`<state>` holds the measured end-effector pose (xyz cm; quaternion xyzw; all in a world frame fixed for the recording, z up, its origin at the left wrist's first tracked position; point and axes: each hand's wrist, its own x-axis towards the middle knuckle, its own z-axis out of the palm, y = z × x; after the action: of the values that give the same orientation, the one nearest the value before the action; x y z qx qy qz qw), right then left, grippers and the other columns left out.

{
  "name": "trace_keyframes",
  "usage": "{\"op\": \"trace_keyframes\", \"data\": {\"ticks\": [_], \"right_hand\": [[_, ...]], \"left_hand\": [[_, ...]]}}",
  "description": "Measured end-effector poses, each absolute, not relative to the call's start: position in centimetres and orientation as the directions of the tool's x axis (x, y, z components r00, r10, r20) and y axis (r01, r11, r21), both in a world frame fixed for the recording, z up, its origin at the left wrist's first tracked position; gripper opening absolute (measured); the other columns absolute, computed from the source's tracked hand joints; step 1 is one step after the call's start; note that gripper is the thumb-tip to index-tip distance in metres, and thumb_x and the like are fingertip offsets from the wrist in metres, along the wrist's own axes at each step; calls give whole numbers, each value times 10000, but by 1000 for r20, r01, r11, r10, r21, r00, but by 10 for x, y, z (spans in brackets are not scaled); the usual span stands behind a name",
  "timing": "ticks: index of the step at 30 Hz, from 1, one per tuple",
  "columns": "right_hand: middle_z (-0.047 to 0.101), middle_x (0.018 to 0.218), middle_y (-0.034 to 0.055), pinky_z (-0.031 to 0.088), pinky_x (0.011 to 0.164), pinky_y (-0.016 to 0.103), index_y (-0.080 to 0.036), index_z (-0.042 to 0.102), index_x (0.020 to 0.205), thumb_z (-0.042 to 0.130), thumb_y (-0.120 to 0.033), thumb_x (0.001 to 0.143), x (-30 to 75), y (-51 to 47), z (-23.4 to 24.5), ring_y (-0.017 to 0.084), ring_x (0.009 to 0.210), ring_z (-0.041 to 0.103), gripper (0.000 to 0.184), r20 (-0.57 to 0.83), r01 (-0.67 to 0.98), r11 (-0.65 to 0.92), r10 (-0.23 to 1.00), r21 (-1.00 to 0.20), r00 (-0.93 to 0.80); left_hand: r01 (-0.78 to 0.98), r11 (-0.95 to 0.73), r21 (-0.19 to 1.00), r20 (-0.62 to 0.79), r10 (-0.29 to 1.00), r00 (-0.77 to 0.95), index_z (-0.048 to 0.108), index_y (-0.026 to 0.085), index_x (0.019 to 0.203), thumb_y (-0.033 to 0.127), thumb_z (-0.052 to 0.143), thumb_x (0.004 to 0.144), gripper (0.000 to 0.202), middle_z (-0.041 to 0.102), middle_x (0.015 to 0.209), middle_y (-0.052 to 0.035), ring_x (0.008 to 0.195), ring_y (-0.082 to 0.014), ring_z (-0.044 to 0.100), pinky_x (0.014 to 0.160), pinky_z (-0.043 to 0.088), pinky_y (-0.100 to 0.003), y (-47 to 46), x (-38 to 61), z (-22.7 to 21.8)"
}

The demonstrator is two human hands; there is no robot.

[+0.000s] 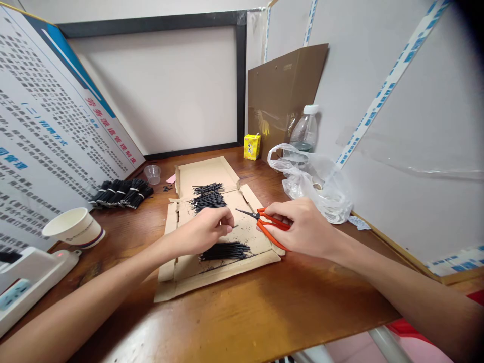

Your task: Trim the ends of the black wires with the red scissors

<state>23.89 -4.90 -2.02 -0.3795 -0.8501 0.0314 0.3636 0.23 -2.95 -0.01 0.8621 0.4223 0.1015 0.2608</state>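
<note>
A pair of scissors [256, 216] with orange handles is gripped in my right hand [304, 222], its narrow blades pointing left and looking slightly parted. My left hand [206, 229] is closed in a pinch, and the dark tip of a thin black wire-like piece [236, 226] sticks out past the fingertips, just below the blades. Both hands are over a flattened cardboard box [207, 171]. On the cardboard, a pile of short black wire-like pieces [225, 251] lies in front of my left hand. Behind that hand are another pile [208, 200] and a smaller one [207, 188].
Tied black bundles [123, 192] lie at left, near a clear plastic cup [152, 174], a paper cup [77, 227] and a power strip [41, 272]. A yellow drink carton [251, 147], a bottle [305, 128] and a plastic bag [321, 189] stand at back right. Panels enclose the wooden table [234, 312].
</note>
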Motion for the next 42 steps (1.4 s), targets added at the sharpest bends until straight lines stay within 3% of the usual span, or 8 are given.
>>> {"op": "trace_keyframes", "data": {"ticks": [6,15,26,34,42], "right_hand": [[492,487,-34,258,472,238,-155,655,699,548,-227,770,239,-50,-17,73,433,353,147,581,604,711,678,-360,-450],[536,496,-17,286,473,227,-140,679,715,529,-253,806,239,-50,-20,72,429,380,209,604,608,718,662,-339,-444],[498,483,-26,286,465,222,-148,673,698,530,-278,820,237,-53,-21,72,426,353,229,597,610,725,654,-320,-464],[472,475,-35,270,475,238,-140,679,685,532,-274,825,236,-53,-23,68,424,348,244,592,617,724,653,-307,-472],[552,495,-12,293,484,238,-137,696,708,522,-228,827,237,-54,-24,74,428,401,230,628,631,726,632,-273,-454]], "left_hand": [[576,-500,647,73,793,605,659,147,977,184,449,909,224,568,718,-3,611,-100,474,566,377,-210,-29,2,11],[462,-483,744,178,810,559,716,114,832,209,598,851,152,639,730,-31,547,-68,486,485,394,-173,-34,9,16],[403,-278,872,45,865,500,717,89,795,248,630,795,181,612,587,-36,490,-97,529,387,435,-168,-35,10,12],[350,-289,891,80,859,505,694,87,734,195,638,779,129,600,541,-13,434,-70,508,387,431,-155,-38,12,11],[341,-311,887,113,863,492,703,78,762,183,646,779,121,608,566,-20,455,-77,528,408,456,-163,-38,13,9]]}}
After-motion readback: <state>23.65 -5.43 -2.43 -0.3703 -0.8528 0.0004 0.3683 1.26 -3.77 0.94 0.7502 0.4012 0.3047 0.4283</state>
